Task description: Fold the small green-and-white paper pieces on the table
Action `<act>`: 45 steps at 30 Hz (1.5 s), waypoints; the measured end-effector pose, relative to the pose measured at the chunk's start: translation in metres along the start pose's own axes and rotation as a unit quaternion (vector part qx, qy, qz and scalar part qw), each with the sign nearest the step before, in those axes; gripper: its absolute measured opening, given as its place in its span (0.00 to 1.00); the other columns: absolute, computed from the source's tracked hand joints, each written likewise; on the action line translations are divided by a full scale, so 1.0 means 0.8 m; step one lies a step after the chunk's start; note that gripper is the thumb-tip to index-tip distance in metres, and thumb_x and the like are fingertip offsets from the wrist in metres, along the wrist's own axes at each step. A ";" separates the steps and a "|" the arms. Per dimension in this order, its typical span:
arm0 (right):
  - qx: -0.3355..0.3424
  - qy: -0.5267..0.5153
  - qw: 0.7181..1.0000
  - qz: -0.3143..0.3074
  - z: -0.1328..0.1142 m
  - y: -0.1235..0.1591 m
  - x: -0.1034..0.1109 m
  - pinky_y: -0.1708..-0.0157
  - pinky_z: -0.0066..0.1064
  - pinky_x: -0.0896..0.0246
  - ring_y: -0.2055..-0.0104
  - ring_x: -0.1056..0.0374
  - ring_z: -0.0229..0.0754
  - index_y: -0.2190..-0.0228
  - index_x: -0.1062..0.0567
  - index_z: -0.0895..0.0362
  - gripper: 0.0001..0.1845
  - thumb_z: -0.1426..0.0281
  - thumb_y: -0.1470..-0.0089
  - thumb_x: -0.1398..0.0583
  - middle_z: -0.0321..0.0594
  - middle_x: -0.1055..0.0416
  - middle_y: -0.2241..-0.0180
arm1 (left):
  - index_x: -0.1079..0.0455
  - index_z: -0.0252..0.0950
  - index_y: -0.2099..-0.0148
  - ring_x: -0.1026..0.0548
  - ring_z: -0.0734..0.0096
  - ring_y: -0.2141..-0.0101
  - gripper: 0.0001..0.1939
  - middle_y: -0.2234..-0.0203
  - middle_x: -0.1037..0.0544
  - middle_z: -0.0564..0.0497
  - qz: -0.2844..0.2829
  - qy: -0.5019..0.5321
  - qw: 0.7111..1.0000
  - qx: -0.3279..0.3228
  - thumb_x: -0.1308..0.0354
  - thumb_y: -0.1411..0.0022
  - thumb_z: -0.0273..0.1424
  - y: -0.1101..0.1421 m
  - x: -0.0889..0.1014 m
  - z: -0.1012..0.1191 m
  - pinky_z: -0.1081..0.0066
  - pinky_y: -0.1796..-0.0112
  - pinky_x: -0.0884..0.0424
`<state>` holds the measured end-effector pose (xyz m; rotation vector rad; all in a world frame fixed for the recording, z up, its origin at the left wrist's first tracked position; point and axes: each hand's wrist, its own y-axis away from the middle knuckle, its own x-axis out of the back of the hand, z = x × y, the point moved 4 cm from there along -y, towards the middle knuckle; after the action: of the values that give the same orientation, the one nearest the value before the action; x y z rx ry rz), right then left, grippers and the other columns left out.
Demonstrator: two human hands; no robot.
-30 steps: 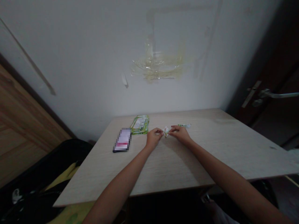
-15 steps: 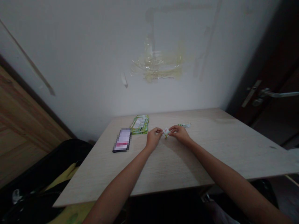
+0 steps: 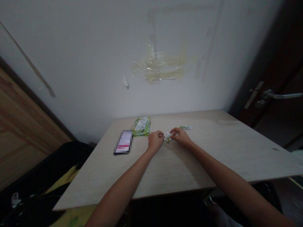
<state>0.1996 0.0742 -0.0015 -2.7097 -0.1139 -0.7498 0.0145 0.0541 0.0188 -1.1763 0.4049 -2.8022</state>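
I observed a pale counter (image 3: 236,145) against a tape-marked wall (image 3: 94,63). Left hand (image 3: 155,140) and right hand (image 3: 181,137) held one small wrapper (image 3: 167,137), each grip narrow.

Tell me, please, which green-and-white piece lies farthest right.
The strip just beyond the right hand; the small piece is between that hand and the left hand, the stack by the phone.

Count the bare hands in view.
2: the left hand at the left side of a small white-and-green piece, the right hand at its right. No others show.
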 end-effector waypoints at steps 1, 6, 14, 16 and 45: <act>0.011 0.030 0.999 0.002 -0.001 0.000 -0.001 0.59 0.34 0.37 0.65 0.29 0.43 0.64 0.22 0.58 0.13 0.71 0.56 0.33 0.38 0.23 0.72 | 0.21 0.38 0.63 0.24 0.66 0.64 0.06 0.71 0.19 0.50 0.004 -0.025 1.000 -0.003 0.38 0.44 0.28 0.002 0.000 0.001 0.68 0.57 0.33; 0.046 0.131 0.990 0.023 -0.003 0.004 -0.003 0.52 0.38 0.41 0.56 0.32 0.47 0.66 0.20 0.56 0.09 0.71 0.54 0.34 0.41 0.23 0.69 | 0.22 0.42 0.54 0.27 0.60 0.55 0.12 0.66 0.19 0.49 0.002 -0.084 0.996 -0.024 0.39 0.41 0.30 0.013 -0.002 0.007 0.60 0.49 0.38; 0.045 0.204 0.978 0.017 -0.001 0.006 -0.005 0.48 0.40 0.45 0.51 0.36 0.50 0.63 0.19 0.55 0.11 0.66 0.50 0.35 0.43 0.22 0.63 | 0.19 0.43 0.58 0.31 0.55 0.53 0.15 0.62 0.22 0.45 -0.007 -0.107 0.992 -0.069 0.36 0.43 0.45 0.014 -0.007 0.006 0.60 0.50 0.39; 0.046 0.213 0.976 0.010 0.000 0.005 -0.004 0.48 0.40 0.46 0.51 0.36 0.49 0.63 0.19 0.55 0.12 0.65 0.50 0.35 0.43 0.22 0.62 | 0.18 0.43 0.59 0.31 0.56 0.54 0.16 0.62 0.22 0.45 -0.001 -0.111 0.991 -0.077 0.35 0.44 0.46 0.014 -0.006 0.006 0.62 0.51 0.39; 0.016 0.230 0.973 -0.012 -0.001 0.004 -0.001 0.50 0.41 0.43 0.55 0.33 0.49 0.63 0.17 0.54 0.12 0.64 0.48 0.37 0.43 0.22 0.64 | 0.24 0.52 0.47 0.45 0.45 0.38 0.18 0.41 0.33 0.41 -0.013 -0.232 0.963 -0.135 0.44 0.36 0.47 0.026 -0.010 0.016 0.39 0.40 0.56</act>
<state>0.1994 0.0714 -0.0021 -2.4329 -0.0469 -1.3441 0.0286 0.0327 0.0163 -1.8438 0.7427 -2.4228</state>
